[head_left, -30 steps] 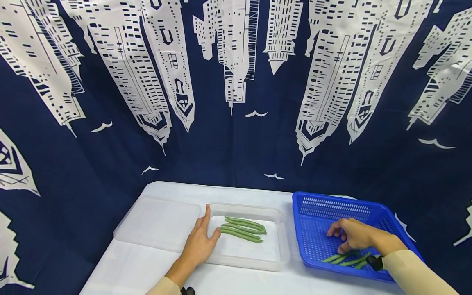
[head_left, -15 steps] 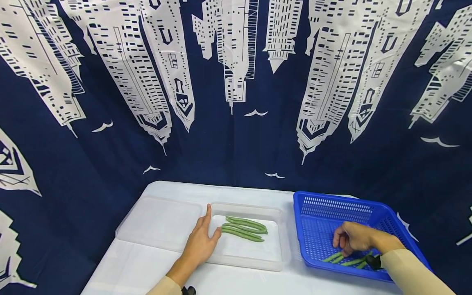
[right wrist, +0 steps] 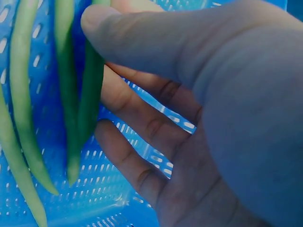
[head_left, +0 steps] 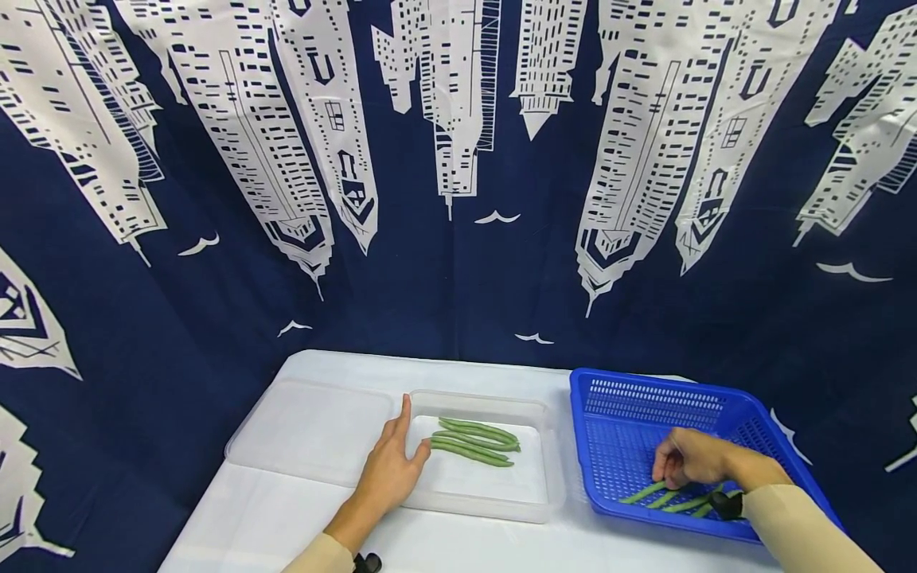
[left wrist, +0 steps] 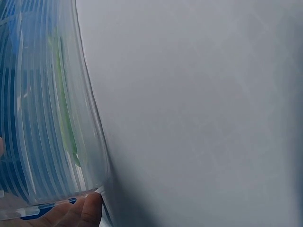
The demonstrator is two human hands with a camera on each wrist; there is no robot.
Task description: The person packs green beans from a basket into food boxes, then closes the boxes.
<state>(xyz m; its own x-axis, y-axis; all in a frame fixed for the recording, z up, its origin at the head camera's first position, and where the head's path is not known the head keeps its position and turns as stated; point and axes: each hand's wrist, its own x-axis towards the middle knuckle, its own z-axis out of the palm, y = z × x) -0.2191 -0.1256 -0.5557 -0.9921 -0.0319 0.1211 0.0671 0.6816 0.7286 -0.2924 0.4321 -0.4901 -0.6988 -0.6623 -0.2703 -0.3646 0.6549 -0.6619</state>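
My right hand (head_left: 702,459) reaches into the blue plastic basket (head_left: 582,446) and pinches a green bean (right wrist: 93,90) between thumb and fingers. Beside it, several other green beans (right wrist: 21,80) lie on the basket floor. My left hand (head_left: 390,471) rests at the left side of a clear plastic container (head_left: 487,511), its index finger extended along the wall. Inside that container lie several green beans (head_left: 469,452), side by side. The left wrist view shows fingertips (left wrist: 92,208) touching the container's corner.
A translucent flat lid (head_left: 308,434) lies on the white table (head_left: 265,525), left of the container. The basket stands right of the container. Behind the table hangs a dark blue cloth (head_left: 458,294) printed with white buildings.
My right hand has lowered in the basket, and its fingers have closed on a green bean, whose near end has shifted slightly. The left hand stays at the container.
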